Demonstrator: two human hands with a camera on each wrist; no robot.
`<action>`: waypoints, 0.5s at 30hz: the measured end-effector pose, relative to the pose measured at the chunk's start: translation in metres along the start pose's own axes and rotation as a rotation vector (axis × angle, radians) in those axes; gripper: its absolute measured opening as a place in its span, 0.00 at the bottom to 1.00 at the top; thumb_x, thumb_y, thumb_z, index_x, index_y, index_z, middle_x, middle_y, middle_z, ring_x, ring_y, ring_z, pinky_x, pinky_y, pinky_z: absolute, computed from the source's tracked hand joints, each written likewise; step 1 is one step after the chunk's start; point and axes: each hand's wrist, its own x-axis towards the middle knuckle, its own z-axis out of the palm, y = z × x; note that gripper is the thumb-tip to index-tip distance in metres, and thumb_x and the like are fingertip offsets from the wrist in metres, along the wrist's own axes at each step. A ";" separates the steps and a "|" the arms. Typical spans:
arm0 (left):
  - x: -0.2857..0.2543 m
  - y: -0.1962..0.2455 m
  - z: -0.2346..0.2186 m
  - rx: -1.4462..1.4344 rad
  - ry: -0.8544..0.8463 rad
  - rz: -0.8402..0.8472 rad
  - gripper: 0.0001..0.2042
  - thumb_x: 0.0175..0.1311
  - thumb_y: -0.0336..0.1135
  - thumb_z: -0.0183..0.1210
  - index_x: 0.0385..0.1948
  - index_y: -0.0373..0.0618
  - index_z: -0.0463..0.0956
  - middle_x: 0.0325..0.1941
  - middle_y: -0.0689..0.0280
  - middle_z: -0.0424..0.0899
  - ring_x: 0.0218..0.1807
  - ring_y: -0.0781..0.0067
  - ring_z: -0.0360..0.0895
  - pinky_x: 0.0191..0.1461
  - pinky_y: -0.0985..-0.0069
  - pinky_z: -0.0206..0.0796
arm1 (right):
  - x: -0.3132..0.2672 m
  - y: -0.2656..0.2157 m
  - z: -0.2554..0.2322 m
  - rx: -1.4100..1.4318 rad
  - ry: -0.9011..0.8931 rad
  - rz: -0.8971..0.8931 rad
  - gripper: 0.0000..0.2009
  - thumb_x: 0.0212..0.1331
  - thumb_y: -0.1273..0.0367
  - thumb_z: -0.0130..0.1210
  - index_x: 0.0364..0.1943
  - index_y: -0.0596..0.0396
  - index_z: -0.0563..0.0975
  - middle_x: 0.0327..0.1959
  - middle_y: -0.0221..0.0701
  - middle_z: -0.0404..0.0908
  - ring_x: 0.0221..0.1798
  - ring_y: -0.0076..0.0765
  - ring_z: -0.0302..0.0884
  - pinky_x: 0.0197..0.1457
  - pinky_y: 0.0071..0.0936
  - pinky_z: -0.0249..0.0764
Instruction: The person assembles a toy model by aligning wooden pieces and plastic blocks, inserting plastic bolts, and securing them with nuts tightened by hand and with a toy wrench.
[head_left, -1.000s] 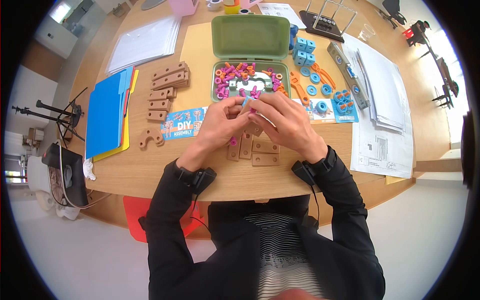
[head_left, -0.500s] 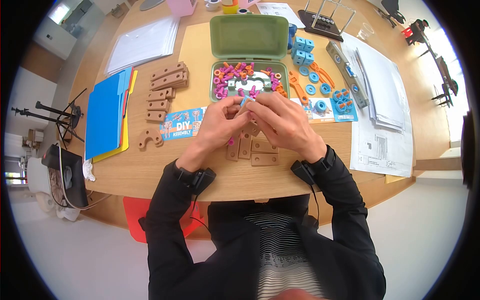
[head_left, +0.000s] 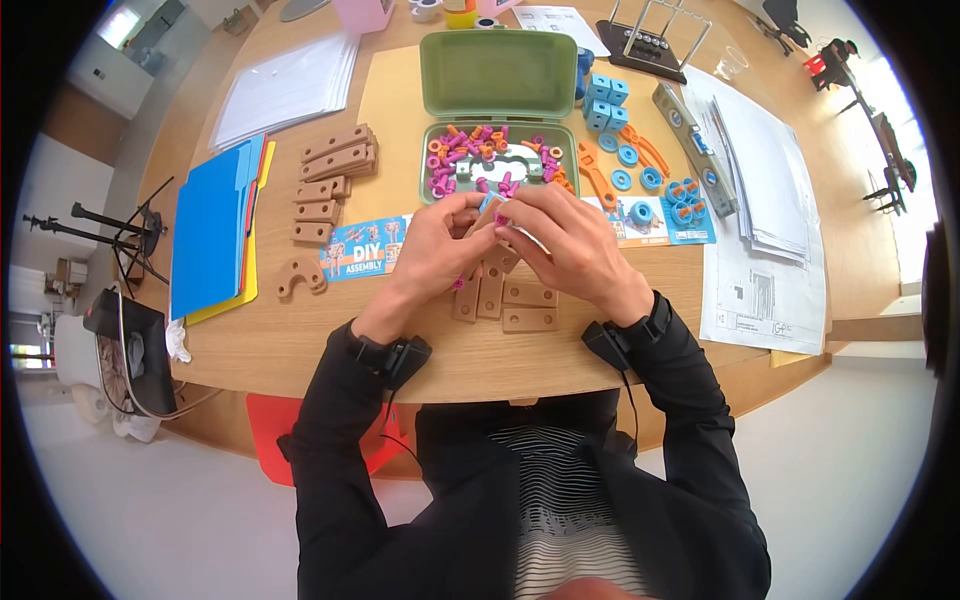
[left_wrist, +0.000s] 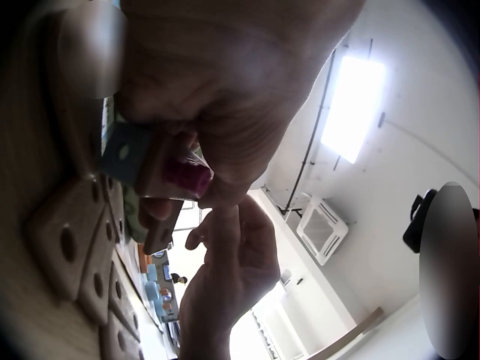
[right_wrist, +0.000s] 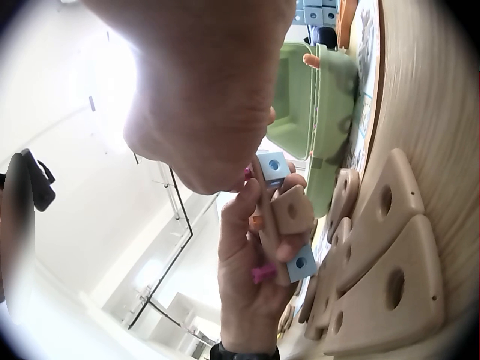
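Observation:
My left hand (head_left: 435, 250) grips a small assembly of brown perforated strips (right_wrist: 291, 210) and blue cubes. One blue cube (right_wrist: 276, 166) sits at its far end, and another blue cube (right_wrist: 302, 262) lies nearer the left palm. A magenta bolt (right_wrist: 264, 273) sticks out opposite that near cube, with an orange piece (right_wrist: 256, 222) between the left fingers. At the far end, my right hand (head_left: 580, 245) pinches a second magenta bolt (head_left: 500, 218) with thumb and fingers, partly hiding it. Loose brown strips (head_left: 530, 319) lie on the table just below both hands.
Beyond the hands stands an open green box (head_left: 432, 150) of magenta and orange fasteners. Brown strips (head_left: 338, 160) are stacked at left, near a curved brown piece (head_left: 300, 277). Blue cubes (head_left: 606, 102), an orange wrench (head_left: 597, 178) and a spirit level (head_left: 695, 148) lie at right.
My right fingers have shifted about the far bolt, which was covered half a second ago and shows again now. The near bolt has moved slightly left as the held assembly turned a little.

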 end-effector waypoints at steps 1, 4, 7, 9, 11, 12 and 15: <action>0.000 0.000 0.000 -0.005 -0.003 -0.009 0.19 0.77 0.30 0.63 0.64 0.30 0.73 0.44 0.63 0.89 0.36 0.82 0.84 0.30 0.82 0.75 | 0.000 -0.001 -0.001 0.000 0.000 0.000 0.16 0.58 0.74 0.70 0.51 0.55 0.82 0.44 0.35 0.82 0.40 0.44 0.85 0.41 0.37 0.82; -0.001 0.002 0.001 -0.012 -0.007 0.002 0.20 0.76 0.31 0.64 0.64 0.31 0.74 0.44 0.63 0.89 0.35 0.81 0.84 0.30 0.82 0.75 | 0.003 -0.003 -0.005 0.040 -0.013 0.023 0.20 0.56 0.76 0.68 0.55 0.54 0.81 0.48 0.36 0.82 0.42 0.46 0.84 0.43 0.38 0.83; -0.001 -0.001 0.000 -0.023 -0.005 0.002 0.19 0.75 0.30 0.64 0.62 0.32 0.75 0.43 0.63 0.89 0.34 0.81 0.84 0.29 0.81 0.74 | 0.003 -0.003 -0.007 0.062 -0.041 0.061 0.24 0.54 0.78 0.66 0.59 0.52 0.80 0.53 0.37 0.82 0.47 0.48 0.83 0.48 0.40 0.82; -0.002 0.005 0.000 -0.007 -0.026 -0.015 0.19 0.74 0.30 0.65 0.61 0.32 0.76 0.43 0.63 0.89 0.34 0.81 0.84 0.29 0.81 0.75 | 0.005 -0.001 -0.009 0.119 -0.105 0.118 0.26 0.52 0.79 0.64 0.60 0.51 0.81 0.57 0.37 0.81 0.53 0.49 0.80 0.53 0.41 0.80; -0.003 0.006 0.000 0.009 -0.049 -0.031 0.18 0.73 0.30 0.65 0.60 0.31 0.77 0.42 0.63 0.90 0.34 0.81 0.84 0.29 0.81 0.75 | 0.005 0.002 -0.008 0.176 -0.120 0.134 0.25 0.54 0.79 0.64 0.60 0.52 0.81 0.57 0.36 0.81 0.55 0.49 0.80 0.54 0.41 0.80; -0.002 0.003 0.000 -0.004 -0.054 -0.027 0.18 0.73 0.30 0.65 0.60 0.32 0.77 0.42 0.62 0.90 0.34 0.81 0.84 0.29 0.80 0.75 | 0.004 0.003 -0.008 0.233 -0.136 0.149 0.24 0.55 0.79 0.64 0.59 0.52 0.81 0.57 0.35 0.81 0.56 0.49 0.79 0.55 0.41 0.79; -0.004 0.007 0.003 -0.023 -0.063 -0.029 0.17 0.73 0.30 0.64 0.59 0.32 0.78 0.41 0.61 0.90 0.34 0.81 0.84 0.29 0.80 0.75 | 0.000 0.011 -0.004 0.264 -0.105 0.157 0.23 0.57 0.77 0.64 0.59 0.53 0.81 0.57 0.35 0.81 0.56 0.49 0.79 0.56 0.40 0.79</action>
